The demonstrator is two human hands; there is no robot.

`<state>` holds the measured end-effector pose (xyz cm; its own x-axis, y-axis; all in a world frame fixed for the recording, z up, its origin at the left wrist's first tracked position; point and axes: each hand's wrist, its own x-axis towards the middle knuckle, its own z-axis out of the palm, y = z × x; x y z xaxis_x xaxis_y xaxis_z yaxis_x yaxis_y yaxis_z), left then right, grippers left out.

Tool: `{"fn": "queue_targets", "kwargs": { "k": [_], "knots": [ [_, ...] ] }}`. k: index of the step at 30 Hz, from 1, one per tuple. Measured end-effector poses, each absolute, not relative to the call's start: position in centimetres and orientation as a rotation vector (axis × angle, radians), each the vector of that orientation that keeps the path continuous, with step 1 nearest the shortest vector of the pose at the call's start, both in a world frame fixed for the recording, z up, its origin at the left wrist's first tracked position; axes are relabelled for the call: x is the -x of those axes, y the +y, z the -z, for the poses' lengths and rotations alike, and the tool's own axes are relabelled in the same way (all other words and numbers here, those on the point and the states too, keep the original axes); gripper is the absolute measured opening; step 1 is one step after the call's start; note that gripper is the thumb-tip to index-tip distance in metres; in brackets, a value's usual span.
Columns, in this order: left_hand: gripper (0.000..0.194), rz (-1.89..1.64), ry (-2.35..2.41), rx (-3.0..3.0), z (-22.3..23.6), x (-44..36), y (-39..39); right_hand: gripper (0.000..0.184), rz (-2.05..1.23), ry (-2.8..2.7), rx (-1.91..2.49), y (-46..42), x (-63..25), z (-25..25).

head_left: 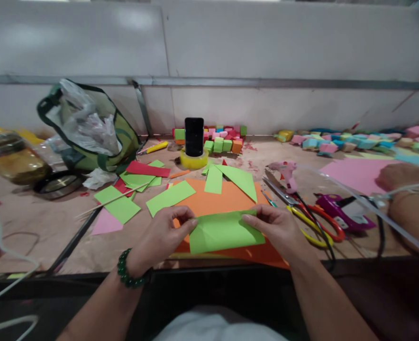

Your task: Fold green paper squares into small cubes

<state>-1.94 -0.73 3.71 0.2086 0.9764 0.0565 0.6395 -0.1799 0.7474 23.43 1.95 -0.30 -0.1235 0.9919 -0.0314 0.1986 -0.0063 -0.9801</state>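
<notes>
Paper sheet (227, 232) pinched at both ends

Bright green and rectangular, the paper sheet is held over the near edge of the bench (266, 148), directly before the person. The left hand (170, 229) grips its left end between thumb and fingers; the right hand (280, 229) grips its upper right part the same way. A dark green bead bracelet (126, 270) circles the left wrist. Orange paper (209, 199) lies beneath, with a green strip (214, 180) toward its far side.

To the left, a thin wooden stick (119, 197) lies across overlapping green cards (117, 208), near a red strip (148, 169). Farther back, a phone (194, 137) stands upright at a yellow tape roll (194, 161), with coloured paper blocks (227, 145) beside it. To the right lie scissors (295, 211) and a pink glue gun (288, 174). Another person's hand (396, 177) is near pink paper (355, 173) at far right.
</notes>
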Motion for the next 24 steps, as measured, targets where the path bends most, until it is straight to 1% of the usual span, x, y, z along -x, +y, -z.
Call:
{"fn": "queue_targets", "kwargs": {
  "k": [4,7,12,16,19,21,24],
  "knots": [
    [0.017,-0.7,1.527,-1.905,-3.9,1.9,-0.7,0.033,-1.217,-1.468,1.33,2.1,-23.4,0.2],
    [0.017,-0.672,1.524,-1.945,-3.1,2.0,-0.2,0.034,-1.187,-1.538,1.359,2.3,-23.3,0.2],
    [0.016,-0.463,1.678,-2.131,-1.3,1.6,0.4,0.036,-0.989,-1.724,1.5,2.7,-22.7,0.9],
    [0.016,-0.248,1.796,-2.323,-0.6,0.8,0.4,0.033,-0.826,-1.866,1.651,2.9,-22.1,1.5],
    [0.012,-0.267,1.902,-2.392,-0.4,0.4,0.4,0.03,-0.698,-1.969,1.748,2.8,-21.8,1.6],
    [0.018,-0.348,1.819,-2.452,-0.3,0.1,0.4,0.029,-0.644,-2.016,1.776,2.8,-21.6,1.4],
    [0.033,-0.345,1.478,-2.497,-0.5,-0.1,0.1,0.029,-0.589,-2.062,1.794,2.8,-21.5,1.2]
  ]
}}
